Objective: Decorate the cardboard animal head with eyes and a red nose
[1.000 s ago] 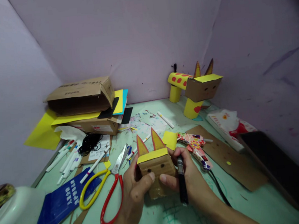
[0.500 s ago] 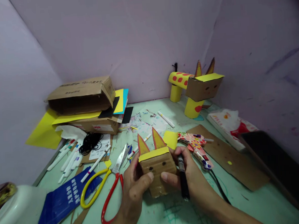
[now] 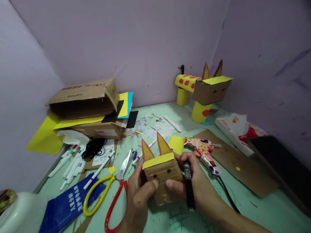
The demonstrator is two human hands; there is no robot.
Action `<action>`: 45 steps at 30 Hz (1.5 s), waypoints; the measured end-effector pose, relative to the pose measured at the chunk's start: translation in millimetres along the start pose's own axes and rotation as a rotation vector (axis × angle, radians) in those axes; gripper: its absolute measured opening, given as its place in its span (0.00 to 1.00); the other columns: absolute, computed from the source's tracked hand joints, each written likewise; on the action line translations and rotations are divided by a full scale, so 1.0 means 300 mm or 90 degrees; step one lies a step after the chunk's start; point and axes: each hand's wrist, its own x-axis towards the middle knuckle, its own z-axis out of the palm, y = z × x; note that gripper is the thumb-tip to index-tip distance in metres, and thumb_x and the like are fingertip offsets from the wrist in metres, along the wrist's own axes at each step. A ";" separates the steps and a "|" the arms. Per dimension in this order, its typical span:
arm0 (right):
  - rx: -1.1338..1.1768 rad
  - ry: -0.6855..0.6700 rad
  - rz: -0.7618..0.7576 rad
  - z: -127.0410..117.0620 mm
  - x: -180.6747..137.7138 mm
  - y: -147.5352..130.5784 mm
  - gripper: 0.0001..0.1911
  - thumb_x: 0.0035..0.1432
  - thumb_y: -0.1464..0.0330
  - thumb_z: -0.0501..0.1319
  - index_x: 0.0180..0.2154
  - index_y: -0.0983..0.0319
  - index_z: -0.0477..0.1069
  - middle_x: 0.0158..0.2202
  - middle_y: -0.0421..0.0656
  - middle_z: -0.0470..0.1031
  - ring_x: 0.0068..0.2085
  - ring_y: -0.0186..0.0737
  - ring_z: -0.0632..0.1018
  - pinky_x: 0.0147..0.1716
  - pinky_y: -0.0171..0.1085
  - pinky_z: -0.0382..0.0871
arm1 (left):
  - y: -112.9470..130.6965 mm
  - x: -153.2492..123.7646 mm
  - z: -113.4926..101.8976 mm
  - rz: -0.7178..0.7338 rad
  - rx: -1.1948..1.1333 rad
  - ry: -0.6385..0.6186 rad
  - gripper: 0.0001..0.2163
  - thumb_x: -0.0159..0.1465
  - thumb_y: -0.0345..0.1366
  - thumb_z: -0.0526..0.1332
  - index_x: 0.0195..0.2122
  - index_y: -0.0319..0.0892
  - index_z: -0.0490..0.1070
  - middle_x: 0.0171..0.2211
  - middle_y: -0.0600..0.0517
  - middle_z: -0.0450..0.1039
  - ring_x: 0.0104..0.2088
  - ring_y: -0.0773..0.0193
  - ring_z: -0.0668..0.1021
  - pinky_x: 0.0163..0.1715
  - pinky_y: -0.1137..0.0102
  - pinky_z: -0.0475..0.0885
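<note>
Between my two hands is a small cardboard animal head point(image 3: 162, 180) with two dark eyes, a yellow top strip and two pointed yellow ears edged in red. My left hand point(image 3: 141, 192) grips its left side, thumb on the front. On the other side, my right hand point(image 3: 190, 178) steadies it with the thumb and also keeps a black marker point(image 3: 189, 188) between its fingers, pointing down. Left of my hands lie open scissors point(image 3: 115, 190) with one yellow and one red handle. A flower-patterned glue gun point(image 3: 202, 150) rests to the right, near a yellow paper piece point(image 3: 177, 144).
At the back right stands a spotted yellow paper animal point(image 3: 209, 91) with a cardboard head. Cardboard boxes point(image 3: 85, 100) are stacked back left. White markers point(image 3: 71, 168), black cord point(image 3: 94, 148) and a blue packet point(image 3: 68, 207) lie left. A cardboard strip point(image 3: 236, 167) and dark phone-like slab point(image 3: 290, 174) are right.
The cardboard head has shifted very slightly left in my hands, and the marker hangs a little more upright. Both hands keep their hold.
</note>
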 end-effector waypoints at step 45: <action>0.046 0.013 0.038 -0.006 0.012 0.014 0.39 0.31 0.69 0.77 0.36 0.53 0.50 0.36 0.35 0.70 0.37 0.42 0.75 0.34 0.36 0.69 | 0.017 0.038 -0.015 0.029 0.234 0.049 0.42 0.48 0.44 0.72 0.61 0.35 0.56 0.48 0.40 0.77 0.46 0.47 0.80 0.44 0.61 0.75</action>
